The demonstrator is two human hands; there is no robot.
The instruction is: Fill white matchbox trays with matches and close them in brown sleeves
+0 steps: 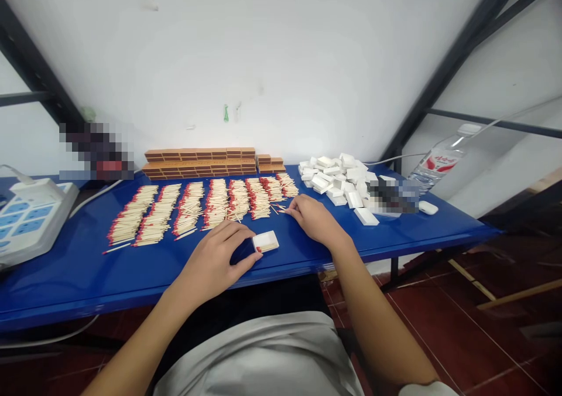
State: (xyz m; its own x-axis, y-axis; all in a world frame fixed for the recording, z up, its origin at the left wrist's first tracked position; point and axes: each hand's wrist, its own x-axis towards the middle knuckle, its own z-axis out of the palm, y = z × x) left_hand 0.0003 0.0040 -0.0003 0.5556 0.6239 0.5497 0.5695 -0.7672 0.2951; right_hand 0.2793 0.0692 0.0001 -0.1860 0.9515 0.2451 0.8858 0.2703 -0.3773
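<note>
Matches (216,200) lie in slanted rows across the left and middle of the blue surface (88,267), red heads mostly leftward, probably for easy picking. Brown boxes (199,163) stand stacked on the far side, likely out of the way. Nearer, the left hand (222,252) has thumb and fingers bracketing a white tray (266,239) with a few matches inside, apparently steadying it. The right hand (312,215) brings its fingertips to loose matches; whether they pinch one, I cannot tell. Farther right, more trays (346,176) are heaped, seemingly within reach.

My desk (140,273) is blue, my tray (267,239) white; I see pale, red-tipped matches (216,201) and orange boxes (199,164) with brown sides.
</note>
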